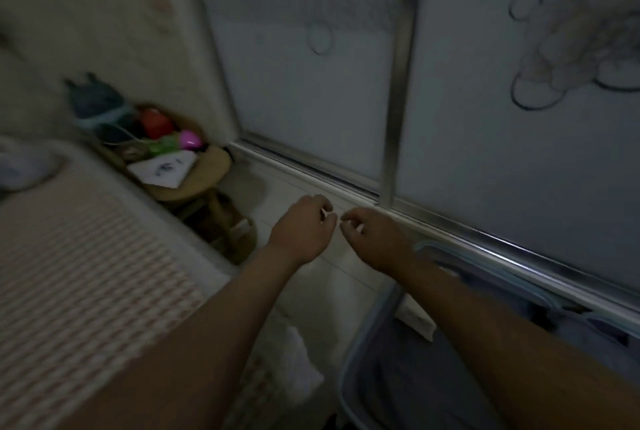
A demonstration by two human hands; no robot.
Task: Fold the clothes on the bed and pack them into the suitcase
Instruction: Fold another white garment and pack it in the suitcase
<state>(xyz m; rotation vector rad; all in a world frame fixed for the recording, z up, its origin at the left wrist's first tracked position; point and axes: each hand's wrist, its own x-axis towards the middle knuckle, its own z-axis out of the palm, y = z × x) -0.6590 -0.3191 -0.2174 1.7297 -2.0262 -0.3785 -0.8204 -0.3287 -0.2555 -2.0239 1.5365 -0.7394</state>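
Dim bedroom w/ frosted sliding glass doors, head view: left hand & right hand are held out close together over floor, fingers loosely curled, nothing gripped. Open blue-grey fabric suitcase lies bottom right. Pale crumpled garment is seen on pink-checked bed, so prob. a between-garments step; it should be fetched & folded next.

An open blue-grey suitcase is seen on the floor at four o'clock. A crumpled pale garment is laid on the bed at nine o'clock.
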